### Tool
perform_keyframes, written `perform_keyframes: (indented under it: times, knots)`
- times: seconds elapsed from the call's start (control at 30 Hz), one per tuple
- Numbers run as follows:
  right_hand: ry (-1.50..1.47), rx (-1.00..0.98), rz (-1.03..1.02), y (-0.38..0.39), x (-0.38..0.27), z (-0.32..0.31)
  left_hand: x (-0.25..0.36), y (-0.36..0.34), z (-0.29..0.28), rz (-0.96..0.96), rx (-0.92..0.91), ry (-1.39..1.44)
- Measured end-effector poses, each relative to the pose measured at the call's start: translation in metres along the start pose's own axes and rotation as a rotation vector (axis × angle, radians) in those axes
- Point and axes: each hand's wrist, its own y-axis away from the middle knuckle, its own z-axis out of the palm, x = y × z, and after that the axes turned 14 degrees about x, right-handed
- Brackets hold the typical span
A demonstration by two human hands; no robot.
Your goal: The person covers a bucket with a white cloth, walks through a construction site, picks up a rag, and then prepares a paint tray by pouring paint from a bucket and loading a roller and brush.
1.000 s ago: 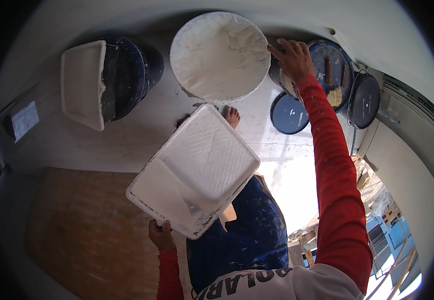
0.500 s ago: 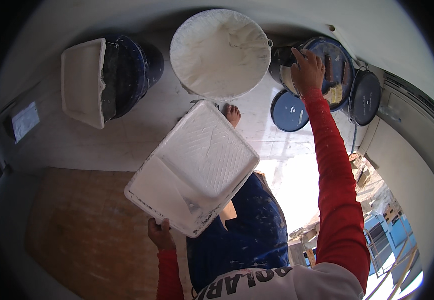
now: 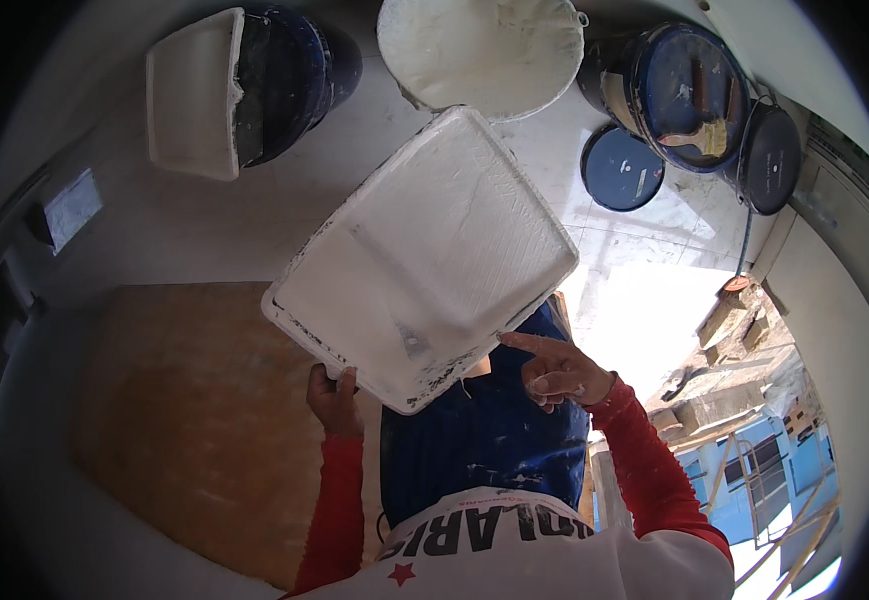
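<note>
My left hand (image 3: 336,398) grips the lower left edge of a white paint tray (image 3: 455,215), thumb over the rim and fingers underneath. The tray slants before my legs, its ribbed slope coated in white paint, with wet paint pooled toward the near left. At the tray's near right edge is my right hand (image 3: 561,374), holding nothing. Its index finger stretches to the rim, the others bent and apart; whether the fingertip touches cannot be made out. Just beyond the tray's far corner stands a lined bucket (image 3: 480,60) of white paint.
At far left, a second white tray (image 3: 193,95) leans against a dark blue bucket (image 3: 295,85). A lidded bucket (image 3: 690,95) with a brush (image 3: 707,138) on top stands at far right. Near it are a round lid (image 3: 623,168) and a smaller dark pail (image 3: 770,160). Brown board (image 3: 185,400) covers the left floor.
My right hand has come back from the lidded bucket to the tray's right edge. The tray has tipped, and paint has spread over its slope. The view has shifted, so the buckets appear higher.
</note>
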Motion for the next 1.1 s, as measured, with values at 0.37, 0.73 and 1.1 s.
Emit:
perform_keyframes:
  times: [0.37,0.73,1.1]
  knots:
    - [0.497,0.121,-0.21,0.023,0.058,0.018,0.018,-0.002,-0.004,0.461,-0.259,-0.211]
    - [1.184,1.246,-0.88,-0.002,-0.028,-0.197,0.072,-0.021,0.003,0.027,-0.281,0.178]
    - [2.049,1.395,-0.824,-0.059,-0.146,-0.351,0.043,-0.066,0.042,0.119,-0.234,0.323]
